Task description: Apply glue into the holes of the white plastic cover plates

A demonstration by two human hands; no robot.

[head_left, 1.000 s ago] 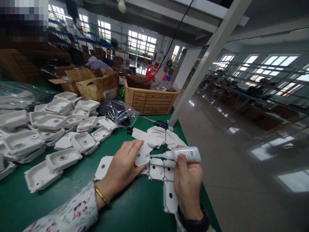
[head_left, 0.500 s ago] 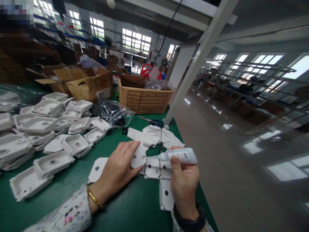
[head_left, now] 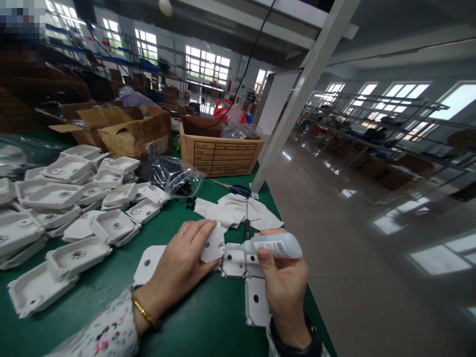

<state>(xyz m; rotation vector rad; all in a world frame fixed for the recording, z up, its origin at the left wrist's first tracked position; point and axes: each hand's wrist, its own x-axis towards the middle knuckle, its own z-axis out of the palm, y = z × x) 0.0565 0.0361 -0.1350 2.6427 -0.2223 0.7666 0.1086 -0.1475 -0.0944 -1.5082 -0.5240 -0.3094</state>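
Note:
My left hand (head_left: 182, 260) grips a flat white plastic plate (head_left: 212, 245) and holds it tilted above the green table (head_left: 201, 322). My right hand (head_left: 284, 282) is wrapped round a small clear glue bottle (head_left: 277, 245). The bottle's thin nozzle points left and touches the plate near its hole. More white plates lie flat beneath: one (head_left: 148, 262) under my left hand, one (head_left: 234, 264) below the nozzle, and one (head_left: 256, 301) by my right wrist.
Several white moulded housings (head_left: 74, 208) are heaped at the left. A clear plastic bag (head_left: 171, 174), white cloth (head_left: 238, 208), a screwdriver (head_left: 246, 225) and scissors (head_left: 236, 188) lie behind my hands. Cardboard boxes (head_left: 219, 148) stand at the back. The table edge and a white post (head_left: 286, 114) are at right.
The view has shifted slightly, so everything sits further left and lower. Both hands keep their grips, and the nozzle stays at the plate.

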